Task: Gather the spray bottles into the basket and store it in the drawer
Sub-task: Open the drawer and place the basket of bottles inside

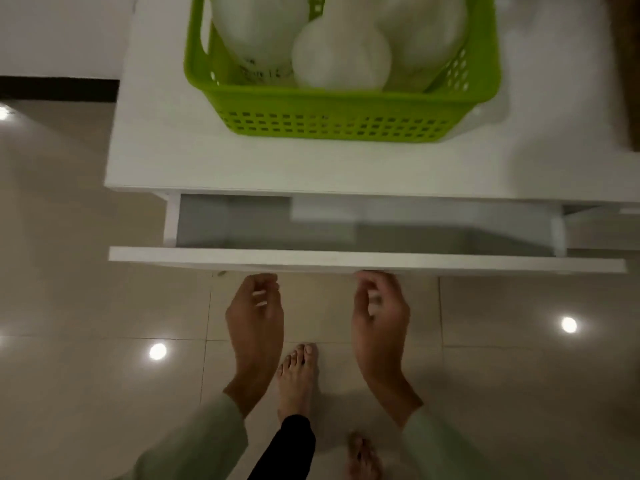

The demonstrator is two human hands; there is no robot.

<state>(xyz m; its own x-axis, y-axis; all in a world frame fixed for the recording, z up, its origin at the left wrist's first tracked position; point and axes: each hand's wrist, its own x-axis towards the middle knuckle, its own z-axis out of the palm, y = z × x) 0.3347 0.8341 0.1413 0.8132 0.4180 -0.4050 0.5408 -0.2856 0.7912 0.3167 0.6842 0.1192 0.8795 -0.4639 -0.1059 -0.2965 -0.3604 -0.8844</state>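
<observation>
A green perforated basket (332, 116) stands on the white cabinet top (207, 161). It holds three white spray bottles (341, 53), their tops cut off by the frame. Below it the drawer (363, 259) is pulled partly out, and its inside looks grey and bare. My left hand (254, 317) and my right hand (379, 320) are palm-up just under the drawer's front panel. The fingers of both are curled against its lower edge, the right fingertips tucked under it.
Glossy beige floor tiles (86, 289) spread around the cabinet, with ceiling-light reflections. My bare feet (298, 379) stand right below the drawer front. A white wall with a dark skirting (59, 86) lies at the left. Something brown (627, 64) borders the cabinet top at the right.
</observation>
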